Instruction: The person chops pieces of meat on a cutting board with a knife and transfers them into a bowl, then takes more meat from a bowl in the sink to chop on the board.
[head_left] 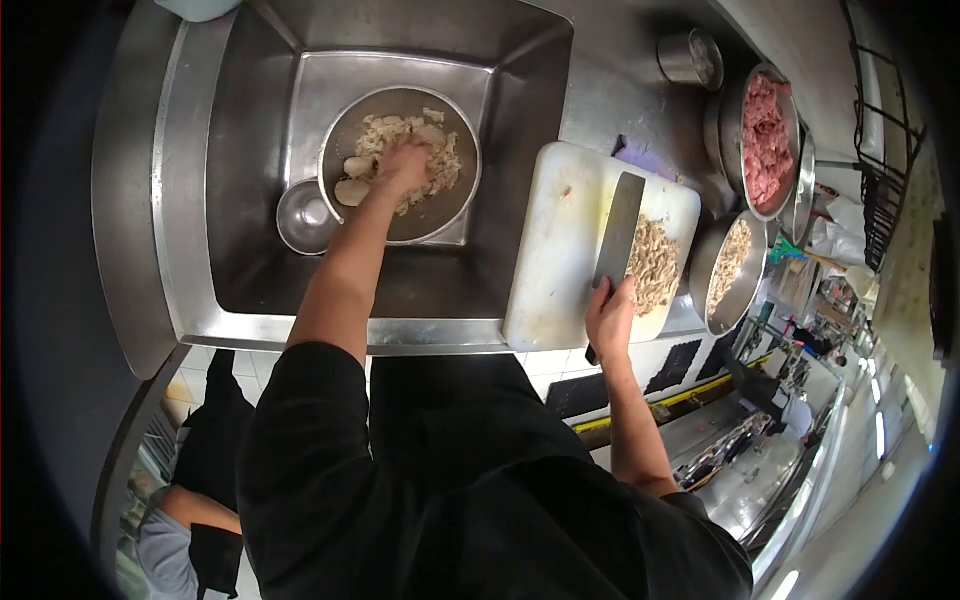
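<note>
My left hand reaches down into a wide steel bowl that stands in the sink. Its fingers are among pale, wet-looking food pieces, and I cannot make out whether they grip any. Two larger pale lumps lie at the bowl's left side. My right hand is closed round the handle of a cleaver. The cleaver's broad blade rests over a white cutting board, beside a heap of chopped light-brown food.
A small steel bowl sits in the sink beside the large one. Right of the board are a bowl of chopped pieces, a bowl of pink minced meat and a steel pot. Another person stands at lower left.
</note>
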